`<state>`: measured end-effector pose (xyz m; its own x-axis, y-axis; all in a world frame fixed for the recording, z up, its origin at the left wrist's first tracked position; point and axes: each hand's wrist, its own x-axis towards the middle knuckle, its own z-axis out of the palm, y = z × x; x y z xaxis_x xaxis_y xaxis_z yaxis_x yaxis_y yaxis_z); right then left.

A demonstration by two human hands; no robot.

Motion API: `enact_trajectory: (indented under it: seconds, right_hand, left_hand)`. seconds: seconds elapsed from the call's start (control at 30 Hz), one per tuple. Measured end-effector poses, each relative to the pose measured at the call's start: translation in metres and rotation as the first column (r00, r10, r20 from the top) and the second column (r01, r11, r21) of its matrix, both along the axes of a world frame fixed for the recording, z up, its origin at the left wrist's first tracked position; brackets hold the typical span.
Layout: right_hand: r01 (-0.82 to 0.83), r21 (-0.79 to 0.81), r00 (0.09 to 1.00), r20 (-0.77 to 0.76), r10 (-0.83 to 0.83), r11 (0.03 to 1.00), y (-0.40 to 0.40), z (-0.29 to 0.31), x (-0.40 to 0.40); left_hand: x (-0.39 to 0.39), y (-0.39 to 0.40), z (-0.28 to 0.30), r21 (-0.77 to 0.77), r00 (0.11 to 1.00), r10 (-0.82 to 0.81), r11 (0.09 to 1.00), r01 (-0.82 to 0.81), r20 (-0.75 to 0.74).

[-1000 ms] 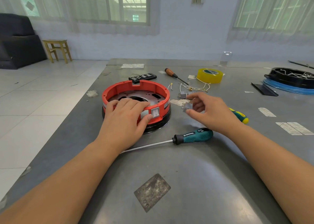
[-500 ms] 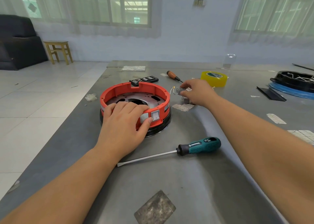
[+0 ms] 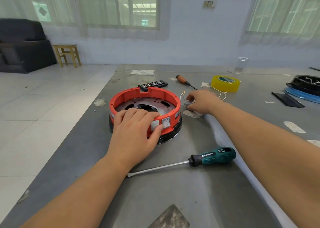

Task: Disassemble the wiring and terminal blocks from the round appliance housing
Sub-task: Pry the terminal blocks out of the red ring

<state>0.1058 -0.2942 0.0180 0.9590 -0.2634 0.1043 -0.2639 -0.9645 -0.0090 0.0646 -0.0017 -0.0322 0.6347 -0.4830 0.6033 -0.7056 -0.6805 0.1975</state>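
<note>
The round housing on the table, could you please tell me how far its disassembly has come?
Done, it seems: loose wires and a small terminal part lie on the table beside the red housing. In hand: the right hand rests on those parts while the left hand grips the housing rim. Left: the rocker switch is still mounted; any wiring under the hand is hidden. The green screwdriver lies unused.

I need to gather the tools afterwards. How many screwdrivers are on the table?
2. The green-handled screwdriver lies near the person, between the forearms; the orange-handled screwdriver lies farther back, left of the yellow tape roll. The arms could hide another.
</note>
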Motion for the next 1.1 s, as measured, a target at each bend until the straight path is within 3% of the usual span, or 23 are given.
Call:
enact_trajectory:
  seconds: [0.37, 0.47, 0.67, 0.77, 0.83, 1.1]
  right_hand:
    - [-0.24, 0.204, 0.945, 0.272, 0.181, 0.949, 0.026, 0.002, -0.092]
    - [-0.328, 0.166, 0.928, 0.242, 0.284, 0.93, 0.058, -0.004, -0.129]
    - [-0.357, -0.064, 0.926, 0.104, 0.362, 0.932, 0.094, -0.032, -0.174]
    - [-0.387, -0.12, 0.903, 0.149, 0.402, 0.914, 0.092, -0.036, -0.178]
    - [-0.425, -0.135, 0.876, 0.188, 0.444, 0.895, 0.09, -0.036, -0.181]
    - [-0.573, -0.073, 0.812, 0.089, 0.578, 0.816, 0.072, -0.027, -0.185]
  left_hand:
    - [-0.002, 0.002, 0.002, -0.007, 1.0, -0.007, 1.0, 0.007, 0.005]
    - [-0.004, 0.005, 0.004, 0.003, 1.0, -0.009, 1.0, 0.009, 0.0]
    - [-0.008, 0.015, 0.001, -0.033, 1.0, -0.007, 0.999, 0.008, 0.027]
    - [-0.009, 0.014, 0.001, -0.061, 1.0, 0.007, 0.998, -0.006, 0.018]
    - [-0.01, 0.012, 0.0, -0.08, 1.0, 0.011, 0.997, -0.01, 0.019]
    - [0.001, 0.008, 0.0, -0.171, 0.999, -0.049, 0.984, 0.048, -0.001]
